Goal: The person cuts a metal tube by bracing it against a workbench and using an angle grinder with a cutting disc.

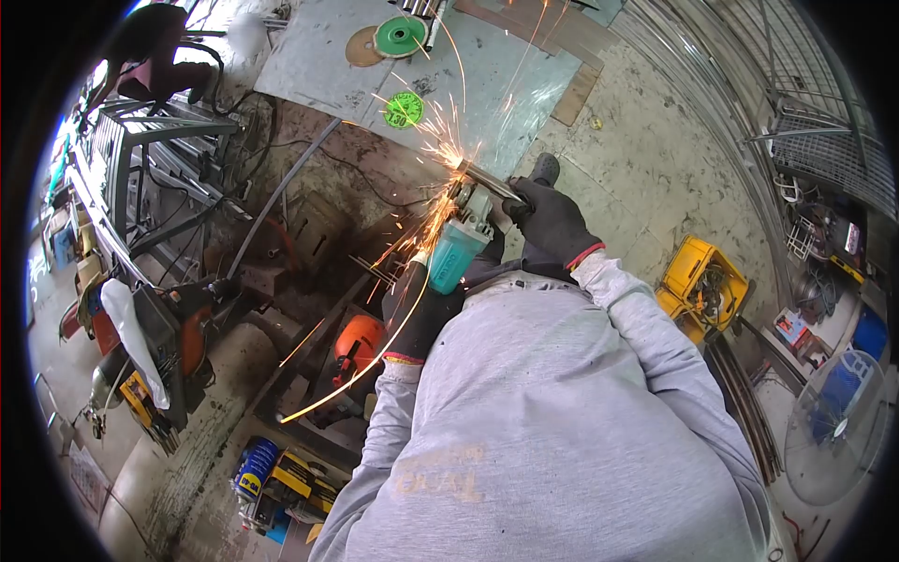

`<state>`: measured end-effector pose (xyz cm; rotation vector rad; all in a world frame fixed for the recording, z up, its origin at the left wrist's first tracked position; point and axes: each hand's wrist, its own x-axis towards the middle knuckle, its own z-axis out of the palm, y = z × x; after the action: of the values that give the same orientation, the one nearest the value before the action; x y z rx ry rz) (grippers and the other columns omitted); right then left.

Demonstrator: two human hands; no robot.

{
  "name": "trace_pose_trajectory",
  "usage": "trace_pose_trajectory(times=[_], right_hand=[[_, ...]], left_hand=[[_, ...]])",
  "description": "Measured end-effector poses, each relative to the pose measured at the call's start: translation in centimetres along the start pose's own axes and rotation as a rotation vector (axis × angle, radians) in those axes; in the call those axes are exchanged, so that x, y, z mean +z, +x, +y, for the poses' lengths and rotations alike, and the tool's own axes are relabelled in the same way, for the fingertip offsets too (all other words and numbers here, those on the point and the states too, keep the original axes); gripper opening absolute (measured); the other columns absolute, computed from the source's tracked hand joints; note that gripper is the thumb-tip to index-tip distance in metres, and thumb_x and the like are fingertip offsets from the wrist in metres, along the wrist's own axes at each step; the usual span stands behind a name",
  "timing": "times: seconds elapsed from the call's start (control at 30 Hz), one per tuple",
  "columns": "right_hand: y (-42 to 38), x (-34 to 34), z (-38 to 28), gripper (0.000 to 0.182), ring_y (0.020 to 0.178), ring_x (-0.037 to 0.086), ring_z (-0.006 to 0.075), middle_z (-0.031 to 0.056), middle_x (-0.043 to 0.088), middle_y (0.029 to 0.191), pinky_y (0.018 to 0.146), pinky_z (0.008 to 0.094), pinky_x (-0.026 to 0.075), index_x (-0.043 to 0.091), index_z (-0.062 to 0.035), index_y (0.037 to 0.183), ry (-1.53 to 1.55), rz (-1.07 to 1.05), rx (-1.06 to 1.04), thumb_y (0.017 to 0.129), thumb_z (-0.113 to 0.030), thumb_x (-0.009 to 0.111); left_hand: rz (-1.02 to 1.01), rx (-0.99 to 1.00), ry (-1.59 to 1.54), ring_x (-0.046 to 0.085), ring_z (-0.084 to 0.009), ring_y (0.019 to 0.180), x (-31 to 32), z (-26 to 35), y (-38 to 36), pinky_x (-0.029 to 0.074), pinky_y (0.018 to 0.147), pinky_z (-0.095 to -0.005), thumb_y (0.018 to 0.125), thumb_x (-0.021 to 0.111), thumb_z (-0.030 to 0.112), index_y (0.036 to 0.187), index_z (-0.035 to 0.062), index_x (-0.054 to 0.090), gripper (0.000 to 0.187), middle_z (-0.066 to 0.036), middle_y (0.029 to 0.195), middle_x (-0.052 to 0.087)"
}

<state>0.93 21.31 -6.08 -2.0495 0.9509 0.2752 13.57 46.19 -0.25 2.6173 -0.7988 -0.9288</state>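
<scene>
My left hand (417, 314), in a black glove with a red cuff edge, is wrapped round a teal angle grinder (453, 255). My right hand (554, 223), gloved the same way, grips a short metal bar (494, 180) by its near end. The bar's far end meets the grinder's head, and bright orange sparks (448, 153) fly up and to the lower left from there. Glare hides the exact contact and the disc's edge. Beyond the hands, a round green label (404, 110) lies on a grey metal sheet (323, 70).
On the sheet's far side are a green disc (400, 37) and a brown disc (363, 47). A yellow toolbox (700, 281) stands at right, near a fan (839, 426). Metal frames (140, 140) crowd the left. An orange tool (358, 342) and a blue can (254, 468) sit lower left.
</scene>
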Motion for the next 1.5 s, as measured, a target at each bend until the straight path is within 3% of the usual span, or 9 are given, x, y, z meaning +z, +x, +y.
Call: trace_pose_trajectory(times=[0.17, 0.27, 0.47, 0.57, 0.77, 1.0, 1.07, 1.17, 1.5], right_hand=[[-0.1, 0.1, 0.0, 0.046, 0.109, 0.079, 0.0381, 0.0181, 0.081, 0.119, 0.093, 0.0467, 0.061, 0.074, -0.0158, 0.144, -0.009, 0.007, -0.001, 0.106, -0.042, 0.071], [-0.2, -0.4, -0.5, 0.046, 0.108, 0.079, 0.0377, 0.0181, 0.081, 0.119, 0.093, 0.0464, 0.061, 0.074, -0.0155, 0.144, -0.005, 0.002, -0.003, 0.106, -0.042, 0.071], [-0.3, -0.3, -0.5, 0.045, 0.107, 0.079, 0.0372, 0.0182, 0.081, 0.118, 0.093, 0.0460, 0.061, 0.074, -0.0152, 0.143, -0.009, 0.018, -0.010, 0.106, -0.041, 0.071], [-0.2, 0.0, -0.2, 0.045, 0.106, 0.079, 0.0373, 0.0181, 0.081, 0.118, 0.093, 0.0461, 0.061, 0.074, -0.0152, 0.143, -0.005, 0.019, -0.009, 0.106, -0.041, 0.070], [-0.2, 0.2, -0.1, 0.044, 0.105, 0.079, 0.0377, 0.0181, 0.081, 0.117, 0.092, 0.0467, 0.062, 0.074, -0.0157, 0.143, 0.003, 0.030, -0.009, 0.106, -0.040, 0.070], [-0.4, -0.2, -0.6, 0.044, 0.105, 0.079, 0.0380, 0.0178, 0.081, 0.118, 0.092, 0.0467, 0.062, 0.074, -0.0160, 0.143, 0.006, 0.016, -0.004, 0.106, -0.039, 0.070], [-0.3, 0.0, -0.5, 0.044, 0.105, 0.079, 0.0382, 0.0179, 0.081, 0.118, 0.092, 0.0466, 0.062, 0.074, -0.0159, 0.143, 0.009, 0.022, -0.008, 0.107, -0.040, 0.069], [-0.3, 0.2, -0.2, 0.044, 0.106, 0.079, 0.0383, 0.0180, 0.081, 0.119, 0.092, 0.0464, 0.062, 0.074, -0.0158, 0.143, 0.015, 0.027, -0.014, 0.107, -0.040, 0.069], [-0.4, -0.4, -0.8, 0.045, 0.108, 0.079, 0.0390, 0.0181, 0.081, 0.120, 0.093, 0.0474, 0.062, 0.074, -0.0178, 0.143, -0.011, 0.008, 0.009, 0.106, -0.043, 0.071]], left_hand=[[0.041, 0.091, -0.067, 0.078, -0.0438, 0.091, 0.6, -0.9, 0.0, 0.061, 0.078, -0.0523, 0.079, 0.097, 0.048, 0.122, 0.0082, 0.072, 0.064, -0.020, 0.099, 0.080], [0.021, 0.023, 0.010, 0.078, -0.0416, 0.093, -0.1, -0.1, -0.1, 0.060, 0.077, -0.0512, 0.082, 0.091, 0.045, 0.113, 0.0055, 0.070, 0.055, -0.019, 0.100, 0.078], [0.174, 0.192, -0.129, 0.078, -0.0413, 0.092, 0.6, -0.6, -0.2, 0.061, 0.078, -0.0514, 0.082, 0.091, 0.041, 0.123, 0.0049, 0.070, 0.058, -0.019, 0.104, 0.079], [0.042, 0.078, -0.043, 0.078, -0.0405, 0.093, -0.3, 0.2, -0.1, 0.061, 0.078, -0.0514, 0.082, 0.091, 0.041, 0.123, 0.0063, 0.070, 0.057, -0.019, 0.104, 0.078], [0.072, 0.074, -0.021, 0.078, -0.0409, 0.095, 0.3, -0.3, 0.1, 0.060, 0.078, -0.0522, 0.081, 0.091, 0.046, 0.115, 0.0079, 0.071, 0.055, -0.018, 0.102, 0.078], [0.104, 0.131, -0.052, 0.078, -0.0428, 0.094, 0.0, 0.0, 0.1, 0.060, 0.077, -0.0521, 0.082, 0.090, 0.049, 0.118, 0.0079, 0.069, 0.059, -0.019, 0.103, 0.079], [-0.056, -0.030, 0.076, 0.078, -0.0418, 0.095, -0.6, 0.5, 0.3, 0.061, 0.077, -0.0516, 0.084, 0.089, 0.049, 0.119, 0.0075, 0.070, 0.058, -0.019, 0.103, 0.079], [0.058, 0.181, 0.032, 0.078, -0.0422, 0.094, 0.8, -1.3, 0.2, 0.061, 0.077, -0.0520, 0.084, 0.090, 0.049, 0.121, 0.0068, 0.070, 0.059, -0.019, 0.103, 0.079], [0.059, 0.054, -0.062, 0.078, -0.0420, 0.093, -0.2, 0.5, 0.1, 0.061, 0.077, -0.0518, 0.082, 0.092, 0.048, 0.121, 0.0072, 0.071, 0.060, -0.018, 0.101, 0.079]])
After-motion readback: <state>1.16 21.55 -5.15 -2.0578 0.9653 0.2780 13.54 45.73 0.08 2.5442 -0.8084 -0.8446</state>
